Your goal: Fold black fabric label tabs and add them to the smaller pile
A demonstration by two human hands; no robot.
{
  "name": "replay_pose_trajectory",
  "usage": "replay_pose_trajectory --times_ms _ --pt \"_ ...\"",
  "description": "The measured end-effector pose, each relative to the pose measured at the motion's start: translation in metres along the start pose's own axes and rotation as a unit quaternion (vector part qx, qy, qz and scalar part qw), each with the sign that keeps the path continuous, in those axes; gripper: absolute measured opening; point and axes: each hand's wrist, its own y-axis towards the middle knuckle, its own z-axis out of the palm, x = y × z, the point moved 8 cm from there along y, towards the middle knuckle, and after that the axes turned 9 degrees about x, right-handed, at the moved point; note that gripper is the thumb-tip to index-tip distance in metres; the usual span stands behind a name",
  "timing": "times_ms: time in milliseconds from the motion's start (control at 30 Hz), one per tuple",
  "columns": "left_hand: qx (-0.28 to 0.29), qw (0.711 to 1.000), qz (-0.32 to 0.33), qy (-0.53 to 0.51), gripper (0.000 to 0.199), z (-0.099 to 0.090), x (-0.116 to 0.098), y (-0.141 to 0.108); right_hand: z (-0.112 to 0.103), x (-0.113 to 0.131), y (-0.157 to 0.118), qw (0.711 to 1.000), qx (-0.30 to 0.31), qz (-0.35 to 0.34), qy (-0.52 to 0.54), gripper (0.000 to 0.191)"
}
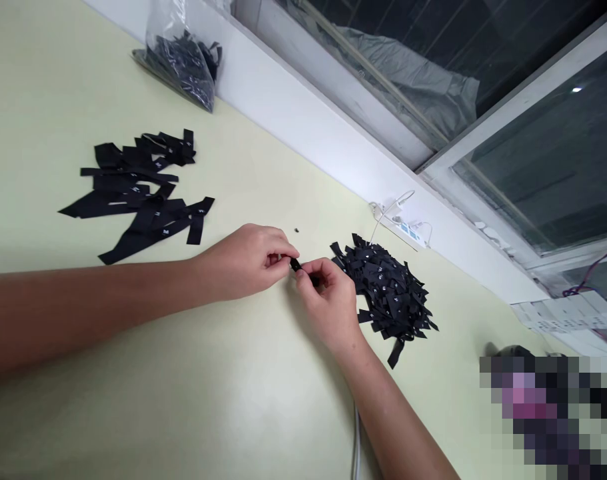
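Note:
Between my hands, over the middle of the pale table, is a small black fabric strip. My left hand pinches one end of it with thumb and fingertips. The other end is gripped by my right hand, fingers curled round it, so part of the strip is hidden. Just right of my right hand lies a heaped pile of short black fabric pieces with small white marks. Left of my hands, longer black strips are spread loosely, several with white marks.
A clear plastic bag with black pieces in it stands by the wall. A white power strip with cables lies along the wall edge. A tiny dark scrap is on the table. A blurred-out patch covers the lower right.

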Motion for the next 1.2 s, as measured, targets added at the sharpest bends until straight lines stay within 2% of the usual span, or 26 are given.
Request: replay_pose_trajectory --times_ms 200,300,500,700,833,1000,1100,1200 --pt "-0.036 0.999 -0.025 -0.008 0.024 -0.011 0.012 0.001 -0.008 -0.02 0.002 0.998 -0.022 0.035 0.039 0.014" --pt "-0.031 0.998 -0.038 -0.028 0.025 -0.012 0.015 0.001 -0.009 -0.023 0.003 0.995 -0.013 0.042 0.085 0.016" --pt "-0.037 0.996 -0.022 -0.074 0.024 -0.013 0.008 -0.001 -0.011 -0.022 0.005 0.989 0.002 0.035 0.144 0.019" --pt "-0.072 0.98 -0.004 -0.187 0.018 -0.014 0.0 -0.006 -0.012 -0.021 0.004 0.984 0.001 0.034 0.175 0.019" --pt "-0.05 0.967 -0.021 -0.249 0.014 -0.009 0.003 -0.004 -0.012 -0.021 0.004 0.983 0.004 0.036 0.179 0.018" --pt "-0.029 0.959 -0.034 -0.279 0.013 -0.003 0.007 -0.004 -0.011 -0.019 0.003 0.985 0.006 0.025 0.172 0.018" --pt "-0.001 0.966 -0.007 -0.26 0.014 0.0 0.002 -0.005 -0.009 -0.015 0.002 0.987 0.014 0.008 0.158 0.018" --pt "0.013 0.98 0.042 -0.192 0.013 -0.001 -0.008 -0.006 -0.009 -0.013 0.0 0.991 0.026 -0.011 0.13 0.015"
